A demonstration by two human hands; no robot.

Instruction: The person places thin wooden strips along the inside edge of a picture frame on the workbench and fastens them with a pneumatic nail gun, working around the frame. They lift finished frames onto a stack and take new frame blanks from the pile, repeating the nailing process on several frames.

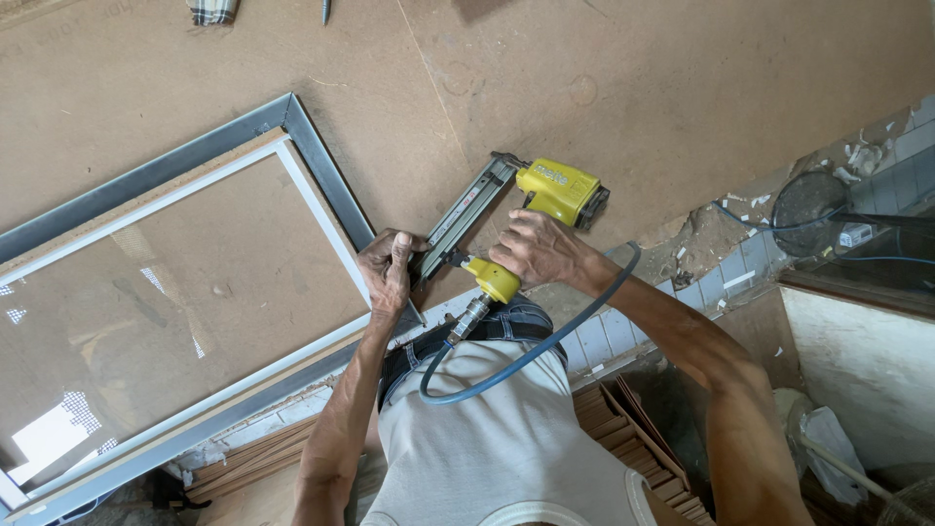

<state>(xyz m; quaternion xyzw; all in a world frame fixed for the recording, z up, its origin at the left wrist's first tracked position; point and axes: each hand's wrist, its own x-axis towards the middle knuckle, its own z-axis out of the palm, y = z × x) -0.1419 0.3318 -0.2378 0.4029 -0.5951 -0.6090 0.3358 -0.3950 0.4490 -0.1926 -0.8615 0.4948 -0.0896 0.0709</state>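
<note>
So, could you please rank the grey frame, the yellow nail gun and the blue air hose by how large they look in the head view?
1. Grey frame, by far the largest.
2. Yellow nail gun and blue air hose: look alike in spread, the hose being thin and looped, so unranked.

frame [166,321]: left and lower ends cut off by the picture's edges | left hand [388,268]: covers the frame's near corner | nail gun [516,209]: grip hidden inside right hand [541,251], nose hidden behind left hand | checked cloth [212,10] and screw [325,10]: cut by top edge | blue hose [526,356]: far end lost behind right wrist
</note>
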